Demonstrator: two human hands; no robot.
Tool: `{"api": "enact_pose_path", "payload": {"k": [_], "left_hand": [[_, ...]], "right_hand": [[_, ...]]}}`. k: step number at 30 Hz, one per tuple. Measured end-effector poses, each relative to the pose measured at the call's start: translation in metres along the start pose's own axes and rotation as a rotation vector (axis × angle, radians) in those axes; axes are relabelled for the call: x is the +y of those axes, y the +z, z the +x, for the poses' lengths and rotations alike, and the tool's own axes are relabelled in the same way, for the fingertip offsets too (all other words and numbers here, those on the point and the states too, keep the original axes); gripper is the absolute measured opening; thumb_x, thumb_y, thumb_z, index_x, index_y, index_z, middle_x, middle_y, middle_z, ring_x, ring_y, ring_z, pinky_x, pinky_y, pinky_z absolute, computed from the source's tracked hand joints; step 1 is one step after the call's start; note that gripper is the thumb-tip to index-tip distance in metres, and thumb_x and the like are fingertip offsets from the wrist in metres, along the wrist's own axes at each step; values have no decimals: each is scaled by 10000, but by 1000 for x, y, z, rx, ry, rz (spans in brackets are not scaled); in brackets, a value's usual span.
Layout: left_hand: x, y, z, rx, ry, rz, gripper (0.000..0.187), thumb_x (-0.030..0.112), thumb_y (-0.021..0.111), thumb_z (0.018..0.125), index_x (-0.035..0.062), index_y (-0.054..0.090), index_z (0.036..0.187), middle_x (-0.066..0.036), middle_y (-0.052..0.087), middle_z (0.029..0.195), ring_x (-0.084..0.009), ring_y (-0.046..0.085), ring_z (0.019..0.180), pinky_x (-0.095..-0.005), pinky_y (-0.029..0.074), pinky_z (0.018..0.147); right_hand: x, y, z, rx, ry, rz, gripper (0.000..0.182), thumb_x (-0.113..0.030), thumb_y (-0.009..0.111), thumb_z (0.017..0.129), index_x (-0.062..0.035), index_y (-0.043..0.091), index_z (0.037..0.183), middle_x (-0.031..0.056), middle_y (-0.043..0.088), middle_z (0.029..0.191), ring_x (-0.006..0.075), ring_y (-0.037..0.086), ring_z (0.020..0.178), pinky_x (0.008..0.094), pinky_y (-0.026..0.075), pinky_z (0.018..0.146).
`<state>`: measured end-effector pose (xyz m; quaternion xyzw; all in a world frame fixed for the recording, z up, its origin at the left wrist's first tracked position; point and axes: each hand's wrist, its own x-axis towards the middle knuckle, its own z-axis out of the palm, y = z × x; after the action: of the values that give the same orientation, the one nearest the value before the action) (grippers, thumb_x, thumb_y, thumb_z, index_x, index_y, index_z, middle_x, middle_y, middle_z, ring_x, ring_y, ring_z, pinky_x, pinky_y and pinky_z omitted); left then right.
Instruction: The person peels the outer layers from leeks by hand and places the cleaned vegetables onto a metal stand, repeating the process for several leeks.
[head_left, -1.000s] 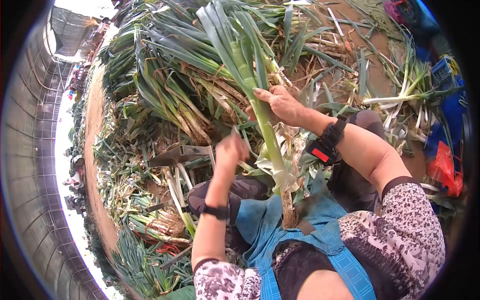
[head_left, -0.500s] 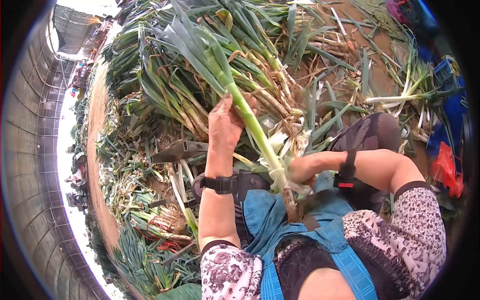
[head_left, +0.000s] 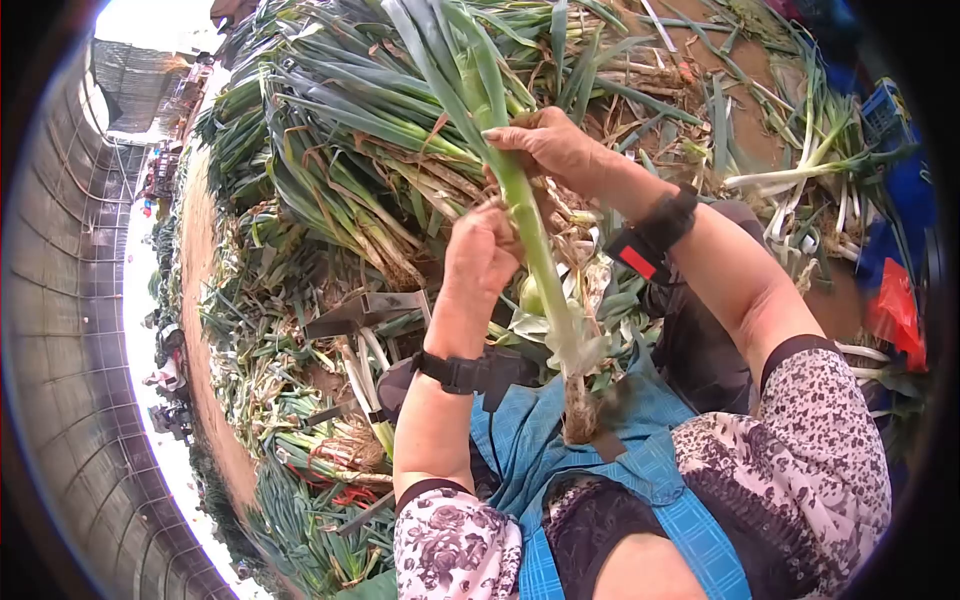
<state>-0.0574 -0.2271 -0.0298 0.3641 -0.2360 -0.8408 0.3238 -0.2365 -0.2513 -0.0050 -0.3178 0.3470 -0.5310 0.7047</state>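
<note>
While Its Root End (head_left: 579, 425) Is Resting Against the Apron (head_left: 515, 435), One Leek (head_left: 543, 265) Is Leaning Away

Nearest, one apron is covering the lap and seems to be bearing the roots, probably leaving both hands free for the stalk. To the left, red ties (head_left: 357, 495) are lying by bundled leeks (head_left: 340, 448), too tangled to count; to the right, one red bag (head_left: 897, 315) is lying near the edge. One metal bracket (head_left: 365, 310) is jutting over the litter. Two black bands (head_left: 455, 373) are circling the wrists, one each.

Between the hands, the single leek is slanting up and slightly left. The left hand (head_left: 482, 250) is pinching with bent fingers at its left side; whether they are catching stalk or leaf edge cannot be told. Farther along, the right hand (head_left: 555, 150) is gripping the stalk, thumb in front and fingers behind, likely to steady it.

Beyond, to the far left, one heap (head_left: 350, 120) is spreading, overlapping past counting, many root ends facing near, perhaps for easy reach. One blue crate (head_left: 882, 110) is standing far right, by loose leeks (head_left: 800, 175).
</note>
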Motion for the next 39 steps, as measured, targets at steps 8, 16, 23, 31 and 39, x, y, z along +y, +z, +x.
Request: {"api": "enact_pose_path", "payload": {"k": [8,16,23,31,39], "left_hand": [[-1,67,-39,265,353,1016,229,151,618,867,-74,655,886,-46,634,733,-77,572,636,-227,493,598],[-3,66,-31,217,304,1122,181,21,523,858,-99,630,942,-94,650,821,-151,653,700,-277,568,675],[-53,39,-48,288,107,-185,261,23,503,861,-74,533,1101,-172,632,1021,-264,660,885,-418,541,861],[-24,70,-28,251,383,226,229,230,622,902,2,604,923,2,571,722,-65,483,557,-214,389,531],[-26,45,-11,237,308,235,157,139,608,892,27,607,782,18,538,593,-58,445,427,-212,341,380]], "right_hand": [[-26,0,-28,133,-225,-369,392,-326,726,809,56,692,890,107,661,702,128,624,578,253,523,508],[-28,-17,-25,112,-201,-251,337,-244,692,838,78,661,932,135,668,763,171,654,633,278,549,551],[-32,-31,-33,22,-142,16,292,-187,549,931,86,564,1032,189,670,866,236,680,806,317,553,726],[-15,-35,-29,-194,-111,114,340,-211,457,980,88,506,1133,210,639,1028,246,629,992,344,480,900],[-16,-26,-29,-213,-103,252,354,-175,443,980,118,493,1173,250,615,1071,286,618,1034,353,500,903]]}}
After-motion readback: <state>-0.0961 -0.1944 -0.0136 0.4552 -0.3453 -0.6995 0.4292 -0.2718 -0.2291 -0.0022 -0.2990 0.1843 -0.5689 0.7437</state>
